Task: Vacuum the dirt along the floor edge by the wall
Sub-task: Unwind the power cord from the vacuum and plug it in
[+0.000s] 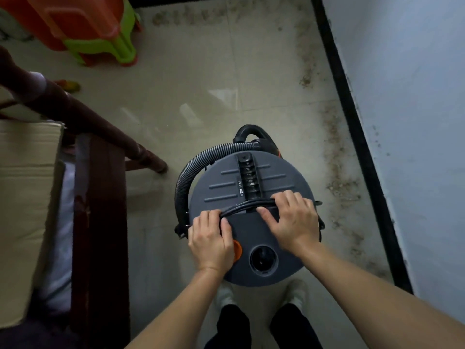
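Both hands (211, 241) (293, 220) grip a black cord (245, 206) atop the grey vacuum (251, 248) beside the dirt (337, 177).

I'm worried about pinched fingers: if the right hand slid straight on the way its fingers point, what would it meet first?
The right hand grips the black cord; just past it, probably the black handle on the vacuum lid.

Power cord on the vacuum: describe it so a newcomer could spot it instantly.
Find the round grey vacuum standing mid-floor. Across its lid runs the power cord, a bundle of thin black cable gripped by the left hand and the right hand. Unlike the thick ribbed hose looping round the lid's left side, it is slender and smooth.
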Tool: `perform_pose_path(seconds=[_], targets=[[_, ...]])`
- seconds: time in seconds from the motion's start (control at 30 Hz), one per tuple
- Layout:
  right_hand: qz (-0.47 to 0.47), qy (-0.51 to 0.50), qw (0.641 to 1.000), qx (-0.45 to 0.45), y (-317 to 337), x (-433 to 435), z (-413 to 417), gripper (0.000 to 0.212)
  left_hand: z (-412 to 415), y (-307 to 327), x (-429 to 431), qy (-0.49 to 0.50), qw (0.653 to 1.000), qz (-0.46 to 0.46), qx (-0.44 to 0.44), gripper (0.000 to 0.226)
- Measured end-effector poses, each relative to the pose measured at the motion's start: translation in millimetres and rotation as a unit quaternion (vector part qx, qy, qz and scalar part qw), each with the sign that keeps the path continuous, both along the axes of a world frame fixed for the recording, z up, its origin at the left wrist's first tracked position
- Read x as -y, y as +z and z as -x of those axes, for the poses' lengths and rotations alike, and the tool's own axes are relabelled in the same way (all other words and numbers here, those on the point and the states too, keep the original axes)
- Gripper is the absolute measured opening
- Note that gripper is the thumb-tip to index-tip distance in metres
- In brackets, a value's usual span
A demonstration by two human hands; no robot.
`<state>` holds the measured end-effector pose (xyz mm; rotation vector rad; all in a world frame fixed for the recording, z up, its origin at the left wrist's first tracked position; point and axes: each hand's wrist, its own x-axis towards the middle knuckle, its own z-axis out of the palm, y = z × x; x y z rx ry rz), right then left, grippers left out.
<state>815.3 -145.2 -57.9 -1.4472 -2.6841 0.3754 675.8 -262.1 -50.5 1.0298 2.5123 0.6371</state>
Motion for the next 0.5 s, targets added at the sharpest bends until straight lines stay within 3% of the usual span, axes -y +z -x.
perform_pose_path(seconds=[0.1,0.17,0.33,0.5], targets=[[0.054,0.0,0.998,0.012,6.6,4.5,-4.5,0.053,-2.1,4.1,8.0,-0.027,0.999,0.022,0.003,0.039],[0.083,-0.006,0.996,-0.013,14.4,6.9,-6.8,0.039,1.6,11.7,14.9,-0.06,0.998,0.015,0.003,0.025],[0.068,0.013,0.995,-0.076,48.9,28.7,-30.7,0.018,-4.6,54.2,42.4,-0.148,0.989,0.01,-0.026,0.016],[0.14,0.075,0.987,-0.014,79.1,51.6,-88.7,0.022,-50.6,102.4,85.2,-0.127,0.978,0.04,0.163,0.018]])
